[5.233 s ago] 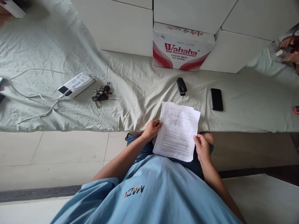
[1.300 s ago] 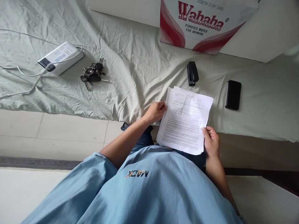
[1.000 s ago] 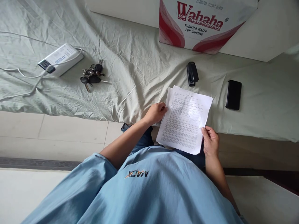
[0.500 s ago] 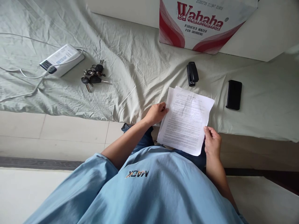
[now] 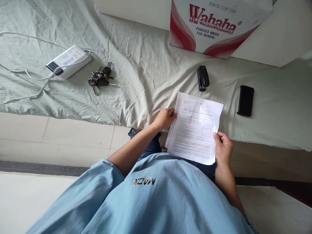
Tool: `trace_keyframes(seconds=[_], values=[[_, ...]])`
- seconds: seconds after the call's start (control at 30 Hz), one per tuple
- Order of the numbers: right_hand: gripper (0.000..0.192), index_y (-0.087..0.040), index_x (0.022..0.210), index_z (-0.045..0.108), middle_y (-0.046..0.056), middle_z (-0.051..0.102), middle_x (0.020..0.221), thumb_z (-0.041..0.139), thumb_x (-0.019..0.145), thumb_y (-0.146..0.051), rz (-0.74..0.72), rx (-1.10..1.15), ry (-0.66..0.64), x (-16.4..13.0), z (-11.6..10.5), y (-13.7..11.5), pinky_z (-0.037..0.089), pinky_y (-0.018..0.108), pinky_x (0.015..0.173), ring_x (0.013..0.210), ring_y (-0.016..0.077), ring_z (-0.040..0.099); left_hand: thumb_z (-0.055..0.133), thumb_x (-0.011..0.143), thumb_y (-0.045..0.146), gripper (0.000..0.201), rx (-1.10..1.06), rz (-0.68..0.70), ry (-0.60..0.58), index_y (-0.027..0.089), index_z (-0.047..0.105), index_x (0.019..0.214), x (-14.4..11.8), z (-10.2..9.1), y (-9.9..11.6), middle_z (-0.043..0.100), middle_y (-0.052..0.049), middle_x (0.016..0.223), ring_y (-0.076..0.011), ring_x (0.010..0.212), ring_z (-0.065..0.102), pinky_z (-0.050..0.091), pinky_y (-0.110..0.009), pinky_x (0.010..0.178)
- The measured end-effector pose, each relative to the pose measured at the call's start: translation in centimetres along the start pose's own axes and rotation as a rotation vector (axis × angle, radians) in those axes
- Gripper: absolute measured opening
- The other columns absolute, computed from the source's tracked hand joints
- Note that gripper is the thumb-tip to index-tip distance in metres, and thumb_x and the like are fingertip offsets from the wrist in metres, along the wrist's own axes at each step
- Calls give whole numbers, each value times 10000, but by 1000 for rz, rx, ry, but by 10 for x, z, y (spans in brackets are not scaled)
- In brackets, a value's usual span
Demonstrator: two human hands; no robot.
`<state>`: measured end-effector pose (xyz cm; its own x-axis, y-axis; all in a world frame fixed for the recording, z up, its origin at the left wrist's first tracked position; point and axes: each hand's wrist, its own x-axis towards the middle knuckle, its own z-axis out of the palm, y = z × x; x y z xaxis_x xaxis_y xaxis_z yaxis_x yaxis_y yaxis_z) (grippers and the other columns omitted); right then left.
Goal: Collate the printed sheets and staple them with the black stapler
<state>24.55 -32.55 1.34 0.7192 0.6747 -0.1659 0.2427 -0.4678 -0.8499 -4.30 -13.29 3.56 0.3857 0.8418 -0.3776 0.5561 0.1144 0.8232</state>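
Printed sheets of paper are held between my two hands, over my lap and the edge of the cloth. My left hand is closed on their left edge, its fingers curled. At the lower right edge, my right hand pinches the paper with the thumb on top. More than one sheet shows along the left side, slightly offset; how many I cannot tell. Just beyond the top of the sheets lies a black stapler, touched by neither hand.
A black phone lies to the right on the pale green cloth. Keys and a white power bank with a cable are on the left. A Wahaba-style water carton, printed "Wahaha", stands at the back.
The sheets have shifted slightly against each other, with the top one lying a little differently and the offset at the upper left smaller. Both hands keep their hold; the view has moved slightly.
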Motion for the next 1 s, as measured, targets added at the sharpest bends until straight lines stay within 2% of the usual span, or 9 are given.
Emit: trace_keyframes(seconds=[0.2, 0.33, 0.4, 0.5, 0.6, 0.7, 0.8, 0.9, 1.0], values=[[598, -201, 999, 843, 71, 824, 870, 861, 831, -775, -43, -43, -13, 5, 3, 2, 560, 388, 783, 808, 240, 715, 626, 998, 190, 407, 13, 15, 10, 260, 372, 688, -1, -1, 2, 431, 61, 617, -138, 636, 371, 287, -329, 700], [596, -200, 998, 835, 67, 815, 843, 860, 830, -771, -39, -50, -13, 5, 3, 5, 559, 390, 768, 785, 239, 706, 520, 1115, 347, 443, -69, 24, -17, 261, 391, 700, -3, -3, 4, 440, 44, 621, -147, 637, 395, 295, -331, 701], [603, -201, 998, 828, 70, 815, 843, 853, 835, -781, -37, -50, -19, 4, 4, 6, 577, 396, 766, 781, 242, 709, 528, 1131, 453, 493, -99, 19, -20, 263, 395, 696, -3, -3, 5, 430, 42, 622, -149, 640, 397, 292, -331, 689], [596, -204, 1018, 817, 86, 829, 893, 828, 856, -777, -37, -48, -29, 2, 8, 6, 620, 422, 804, 819, 256, 734, 724, 1005, 407, 527, -41, 0, 5, 261, 361, 652, -2, -1, 6, 381, 59, 606, -136, 633, 348, 267, -333, 671], [601, -205, 1130, 811, 120, 840, 1037, 833, 858, -740, -56, -70, -5, -1, 11, 3, 647, 444, 856, 930, 276, 758, 762, 893, 281, 481, -42, -1, 32, 248, 367, 621, -3, 0, 5, 382, 63, 603, -122, 638, 335, 264, -325, 668], [672, -215, 1279, 767, 178, 821, 1280, 834, 862, -737, -113, -90, 2, -6, 10, 1, 672, 469, 911, 1115, 304, 763, 776, 871, 369, 390, -321, -42, 6, 235, 472, 667, -7, 1, 3, 458, 55, 640, -108, 630, 381, 290, -293, 632], [743, -231, 1360, 715, 178, 826, 1315, 845, 875, -778, -94, -21, -51, -14, 2, -1, 688, 512, 1004, 1155, 300, 785, 897, 762, 446, 361, -698, -152, 11, 195, 637, 757, -12, 2, 5, 559, 39, 672, -82, 579, 422, 286, -253, 557], [800, -247, 1377, 709, 141, 863, 1223, 890, 852, -823, 72, 123, -116, -28, -8, -3, 706, 520, 1011, 1078, 290, 836, 980, 710, 364, 378, -919, -271, 86, 182, 650, 728, -17, 5, 12, 540, 55, 597, -44, 497, 368, 229, -216, 486], [792, -252, 1342, 749, 132, 882, 1188, 888, 855, -861, 302, 297, -197, -48, -12, -5, 739, 487, 926, 1087, 312, 866, 943, 805, 262, 385, -1048, -395, 125, 195, 586, 676, -21, 8, 22, 452, 85, 508, -31, 427, 311, 188, -192, 432]])
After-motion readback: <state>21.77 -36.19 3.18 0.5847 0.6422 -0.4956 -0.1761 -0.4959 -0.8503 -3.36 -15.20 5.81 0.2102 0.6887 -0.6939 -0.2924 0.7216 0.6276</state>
